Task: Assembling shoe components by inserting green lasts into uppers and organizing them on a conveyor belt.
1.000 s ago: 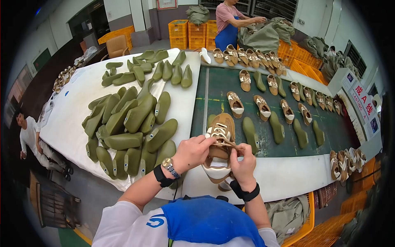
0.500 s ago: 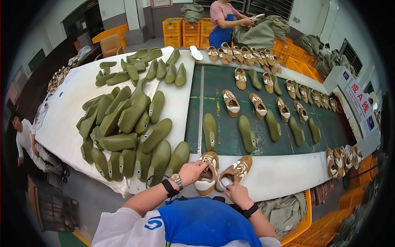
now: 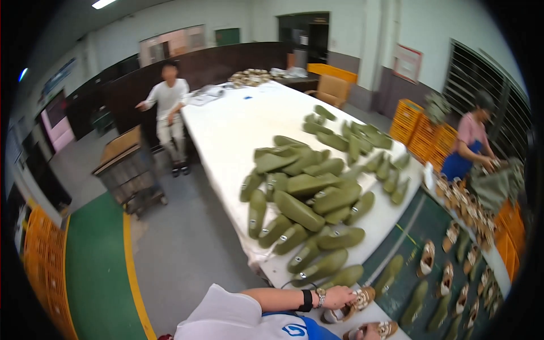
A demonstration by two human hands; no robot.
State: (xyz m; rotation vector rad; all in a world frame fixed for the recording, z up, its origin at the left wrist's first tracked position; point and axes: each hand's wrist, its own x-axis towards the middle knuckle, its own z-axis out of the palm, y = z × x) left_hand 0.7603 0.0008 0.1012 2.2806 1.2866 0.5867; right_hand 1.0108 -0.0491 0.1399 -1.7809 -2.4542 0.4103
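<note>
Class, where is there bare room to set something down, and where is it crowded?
Widest: the white table, between the green lasts and the pile at its far end. Smaller: the dark green surface, between that table and the brown shoes on it. Crowded: the heaped lasts, and the near edge, where the left hand touches a shoe.

Even indoor light, with a ceiling lamp [image 3: 103,3] visible at upper left, washes the white tabletop [image 3: 218,139] nearly to glare, while blur softens the orange crates [image 3: 42,263] at lower left and fisheye distortion bends straight edges toward black, vignetted corners.
</note>
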